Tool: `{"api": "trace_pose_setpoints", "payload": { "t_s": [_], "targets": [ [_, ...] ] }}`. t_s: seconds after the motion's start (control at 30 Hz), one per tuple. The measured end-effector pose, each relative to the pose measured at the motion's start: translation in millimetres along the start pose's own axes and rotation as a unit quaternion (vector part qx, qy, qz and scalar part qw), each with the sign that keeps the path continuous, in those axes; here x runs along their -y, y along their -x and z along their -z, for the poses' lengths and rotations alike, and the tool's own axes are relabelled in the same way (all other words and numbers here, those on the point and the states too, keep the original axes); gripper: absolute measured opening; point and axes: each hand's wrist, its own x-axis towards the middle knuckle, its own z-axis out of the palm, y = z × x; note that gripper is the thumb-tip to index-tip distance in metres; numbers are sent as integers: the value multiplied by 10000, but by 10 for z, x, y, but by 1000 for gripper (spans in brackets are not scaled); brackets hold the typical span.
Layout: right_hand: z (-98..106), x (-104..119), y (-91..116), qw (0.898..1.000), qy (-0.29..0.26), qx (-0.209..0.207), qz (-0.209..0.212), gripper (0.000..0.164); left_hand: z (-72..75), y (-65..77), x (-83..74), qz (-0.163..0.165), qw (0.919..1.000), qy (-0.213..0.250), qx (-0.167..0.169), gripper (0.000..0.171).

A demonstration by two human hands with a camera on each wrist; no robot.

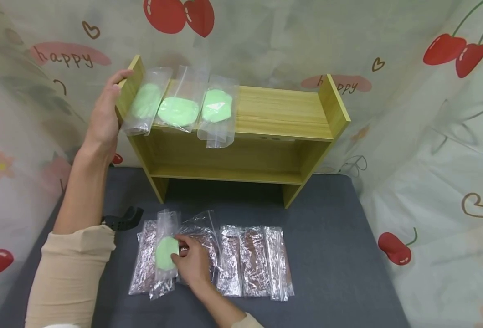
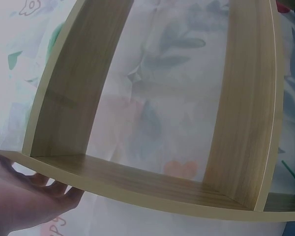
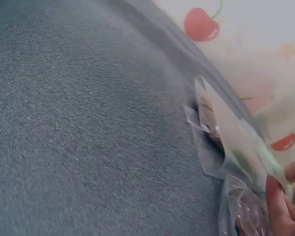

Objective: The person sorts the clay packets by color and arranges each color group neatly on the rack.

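My left hand (image 1: 105, 116) grips the left side panel of a small wooden shelf (image 1: 282, 109); in the left wrist view its fingers (image 2: 54, 189) lie along the panel's outer face. Low in the head view, my right hand (image 1: 195, 264) pinches the right edge of a clear zip bag (image 1: 166, 253) with a pale green piece inside. This bag is over the left end of a row of silvery plastic packets (image 1: 230, 259) with brownish contents. In the right wrist view the bag (image 3: 241, 147) stands tilted, and my thumb and fingers hold its edge.
Three similar bags with green pieces (image 1: 178, 111) lie side by side on the shelf's upper board, at the left, overhanging its front edge. A black strap (image 1: 124, 219) is near my left forearm. The dark grey tabletop (image 1: 331, 255) meets a cherry-print curtain (image 1: 266, 41) behind.
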Motion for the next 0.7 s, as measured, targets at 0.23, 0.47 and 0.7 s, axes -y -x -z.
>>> {"api": "trace_pose_setpoints", "payload": {
  "t_s": [0.23, 0.47, 0.7],
  "targets": [
    [146, 54, -19, 9964, -782, 202, -248, 40, -10, -8, -16, -4, 10000, 38, 36, 42],
    [342, 152, -44, 9881, -1411, 344, -504, 28, -23, -22, -41, 17, 10000, 84, 52, 42],
    [584, 249, -49, 9840, -1597, 503, -603, 29, -9, 1, -22, 129, 9999, 66, 23, 42]
  ]
}}
